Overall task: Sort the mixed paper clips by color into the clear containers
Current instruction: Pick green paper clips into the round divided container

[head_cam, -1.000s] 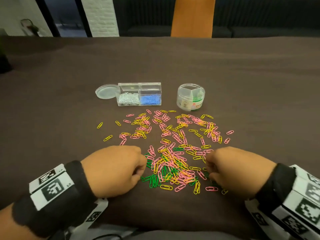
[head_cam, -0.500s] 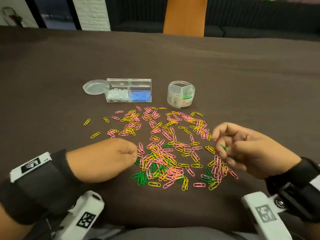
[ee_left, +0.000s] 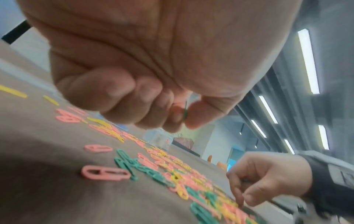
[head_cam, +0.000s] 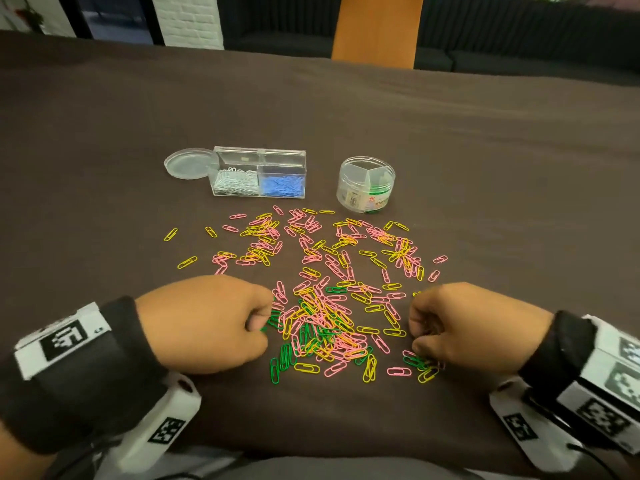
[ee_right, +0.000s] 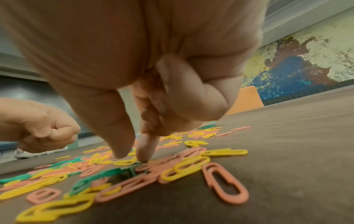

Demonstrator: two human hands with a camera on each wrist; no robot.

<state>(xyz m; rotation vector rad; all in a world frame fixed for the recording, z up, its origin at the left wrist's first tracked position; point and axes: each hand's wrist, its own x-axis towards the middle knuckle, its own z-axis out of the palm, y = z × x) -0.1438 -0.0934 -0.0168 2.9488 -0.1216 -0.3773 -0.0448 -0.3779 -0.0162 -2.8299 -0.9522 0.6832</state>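
Pink, yellow and green paper clips [head_cam: 329, 306] lie scattered on the brown table. Behind them stand a clear two-part box [head_cam: 259, 157] with white clips [head_cam: 235, 183] and blue clips [head_cam: 282, 185], and a round divided jar [head_cam: 366, 184] with some green inside. My left hand [head_cam: 258, 322] sits at the pile's left edge; in the left wrist view it [ee_left: 184, 119] pinches a green clip [ee_left: 185, 112] between thumb and fingers. At the pile's right front, my right hand [head_cam: 420, 341] has curled fingers, and its thumb and index tip [ee_right: 132, 156] close down on a green clip [ee_right: 134, 168].
The jar's round clear lid [head_cam: 188, 163] lies left of the box. An orange chair back [head_cam: 377, 27] stands beyond the table's far edge. Bare brown cloth [head_cam: 519, 202] spreads to both sides and behind the containers.
My right hand, lifted with a green clip half a second ago, has come back down onto the pile's right front. My left hand has stayed at the pile's left edge.
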